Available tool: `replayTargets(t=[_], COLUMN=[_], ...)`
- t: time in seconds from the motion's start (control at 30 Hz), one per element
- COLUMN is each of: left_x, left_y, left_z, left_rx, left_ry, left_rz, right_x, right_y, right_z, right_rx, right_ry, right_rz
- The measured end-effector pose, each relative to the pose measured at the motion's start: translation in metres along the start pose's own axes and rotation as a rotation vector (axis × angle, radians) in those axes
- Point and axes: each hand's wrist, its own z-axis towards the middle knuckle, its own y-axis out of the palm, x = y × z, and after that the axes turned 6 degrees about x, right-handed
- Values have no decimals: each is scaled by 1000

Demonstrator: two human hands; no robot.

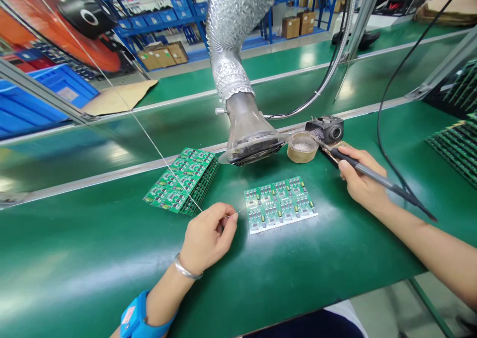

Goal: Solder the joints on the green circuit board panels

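Note:
Between thumb and forefinger, my left hand [212, 238] pinches a thin solder wire [160, 151] that runs down from the upper left. The wire's free end pokes out just left of a green circuit board panel [281, 204] lying flat on the bench. My right hand [363, 176] grips a soldering iron [376, 179] by its dark handle. The iron's tip points left, over the round tan tub [302, 147] beside the black iron stand [326, 129]; whether it touches the tub's contents I cannot tell. Left of the panel sits a stack of similar boards [182, 179].
A fume extraction nozzle [253, 134] on a silver duct hangs low behind the panel. More boards [458, 144] stand in racks at the right edge. The iron's black cable [383, 99] loops upward at right. A metal rail [112, 171] borders the green bench's back.

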Motion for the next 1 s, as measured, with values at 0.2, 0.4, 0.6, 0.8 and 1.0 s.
replayTargets(t=[0.2, 0.4, 0.6, 0.8, 1.0], left_x=[-6, -8, -9, -9, -11], left_y=[16, 24, 23, 28, 31], left_z=[2, 6, 5, 10, 21], left_rx=[-22, -26, -60, -113, -5], left_ry=[15, 30, -15, -17, 2], left_rz=[-26, -107, -109, -127, -107], right_x=[-11, -20, -22, -22, -24], right_y=[-4, -8, -9, -5, -3], right_z=[-13, -19, -17, -18, -17], right_rx=[-130, -354, -556, -605, -492], right_ry=[43, -277, -382, -443, -435], right_rz=[61, 26, 72, 4, 8])
